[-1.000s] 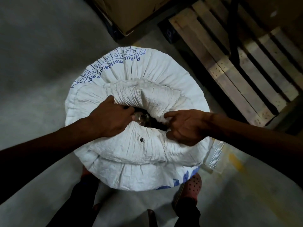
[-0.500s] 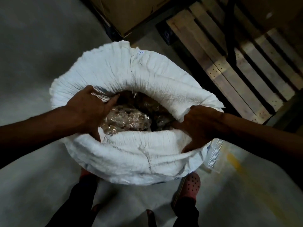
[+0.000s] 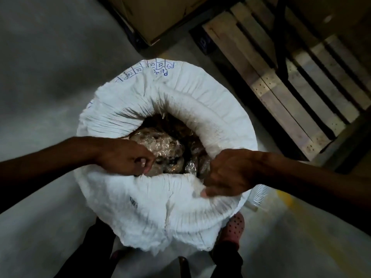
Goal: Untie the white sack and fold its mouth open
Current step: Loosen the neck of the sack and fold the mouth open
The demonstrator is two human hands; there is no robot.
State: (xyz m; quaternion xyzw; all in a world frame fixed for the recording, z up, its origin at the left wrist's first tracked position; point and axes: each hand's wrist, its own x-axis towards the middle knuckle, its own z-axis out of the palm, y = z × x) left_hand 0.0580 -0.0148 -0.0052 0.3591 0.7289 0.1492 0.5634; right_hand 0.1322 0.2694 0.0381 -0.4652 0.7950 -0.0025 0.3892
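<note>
A large white woven sack (image 3: pixel 160 209) with blue print stands upright on the floor between my feet. Its mouth is open and the rim is rolled outward into a thick collar all round. Inside lies a clear plastic liner (image 3: pixel 160 145) over brownish contents. My left hand (image 3: pixel 126 157) pinches the near left part of the rim with curled fingers. My right hand (image 3: pixel 226 173) grips the near right part of the rim, thumb pressed on the outer fabric.
A wooden pallet (image 3: pixel 281 81) lies on the floor at the right behind the sack. A cardboard box (image 3: pixel 152 15) stands at the back. Bare grey concrete floor (image 3: pixel 44 77) stretches to the left. My red perforated shoe (image 3: pixel 234 227) shows under the sack's right side.
The gathered mouth has been pulled wide open and its rim turned outward. Both hands moved from the sides of the opening to the near edge, and the liner and contents came into view.
</note>
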